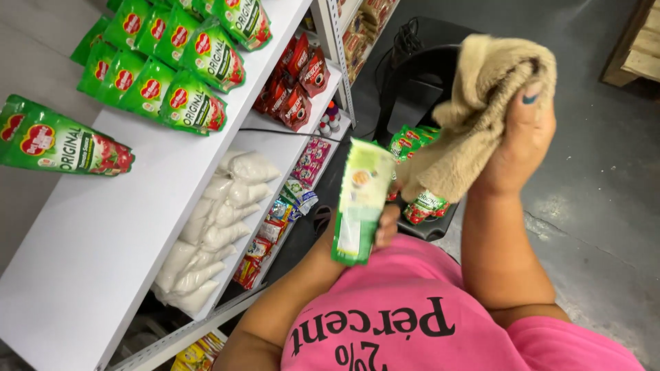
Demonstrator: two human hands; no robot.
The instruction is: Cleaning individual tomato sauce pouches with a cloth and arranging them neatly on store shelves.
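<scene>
My left hand (387, 225) grips a green sauce pouch (360, 199), held upright in front of my pink shirt, its pale back side facing me. My right hand (517, 141) is raised to the right and clutches a beige fluffy cloth (478, 103), whose lower end hangs down close to the top of the pouch. Behind the cloth, a black crate (419, 75) on the floor holds more green pouches (411, 141).
A white shelf unit (124, 227) stands at left. Green sauce pouches (172, 65) line its top board, one lying apart (58, 144). Lower boards hold white bags (213, 220), red pouches (292, 79) and small colourful packets (282, 213). Grey concrete floor (605, 172) lies right, wooden pallet (636, 41) in the corner.
</scene>
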